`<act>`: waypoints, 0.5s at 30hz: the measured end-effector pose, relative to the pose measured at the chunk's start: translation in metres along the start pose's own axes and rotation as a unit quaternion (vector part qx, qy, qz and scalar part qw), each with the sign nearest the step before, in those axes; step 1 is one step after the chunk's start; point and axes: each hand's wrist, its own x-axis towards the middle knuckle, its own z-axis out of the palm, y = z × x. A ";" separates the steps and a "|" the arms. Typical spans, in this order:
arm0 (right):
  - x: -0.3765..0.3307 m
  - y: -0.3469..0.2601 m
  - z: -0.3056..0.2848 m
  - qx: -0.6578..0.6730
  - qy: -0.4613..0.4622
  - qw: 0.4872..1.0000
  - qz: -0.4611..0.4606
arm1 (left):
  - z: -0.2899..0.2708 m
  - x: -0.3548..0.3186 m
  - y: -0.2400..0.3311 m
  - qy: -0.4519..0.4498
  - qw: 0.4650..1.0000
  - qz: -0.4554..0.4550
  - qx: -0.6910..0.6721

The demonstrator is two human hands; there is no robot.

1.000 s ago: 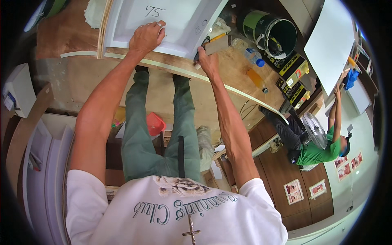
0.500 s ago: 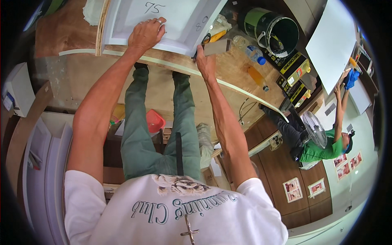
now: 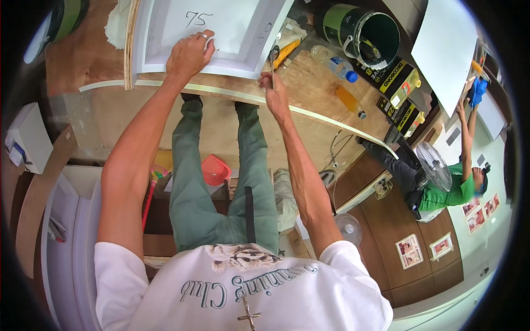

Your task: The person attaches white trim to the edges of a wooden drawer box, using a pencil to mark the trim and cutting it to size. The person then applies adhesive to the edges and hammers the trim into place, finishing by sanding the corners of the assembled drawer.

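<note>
A white open box [image 3: 226, 63] with raised sides and handwritten marks lies at the front edge of the wooden bench. Above its near edge is my left hand [image 3: 189, 54], fingers curled together; a small whitish bit shows by the thumb, too small to name. At the box's near right corner, my right hand [image 3: 276, 96] pinches a thin flat piece [image 3: 273, 71], greyish brown and turned nearly edge-on. Just beyond that hand lies a yellow-handled tool [image 3: 287, 52].
Plastic bottles [image 3: 339, 67], a bottle of orange liquid [image 3: 348, 100] and an open dark bucket [image 3: 378, 41] stand or lie to the right. Black cartons [image 3: 395, 85] sit beside them. A co-worker in green [image 3: 450, 187] reaches up at far right, near a fan [image 3: 433, 165].
The flat piece in my right hand has turned from broad side to nearly edge-on. My left hand stays curled over the box. The whole view has shifted slightly.
</note>
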 end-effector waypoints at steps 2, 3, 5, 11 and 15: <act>-0.004 0.005 0.016 0.172 0.008 0.985 0.014 | 0.000 0.003 0.004 -0.011 1.000 -0.003 -0.003; -0.005 0.007 0.021 0.177 0.012 0.984 0.015 | 0.000 0.005 0.005 -0.013 1.000 -0.005 -0.002; -0.010 0.011 0.029 0.214 0.062 0.974 0.030 | 0.002 0.005 0.007 -0.019 1.000 -0.003 0.002; -0.012 0.022 0.040 0.206 0.114 0.971 0.041 | 0.003 0.006 0.008 -0.049 0.998 -0.036 0.015; -0.014 0.012 0.043 0.176 0.127 0.975 0.045 | 0.002 0.004 0.004 -0.039 0.998 -0.039 0.029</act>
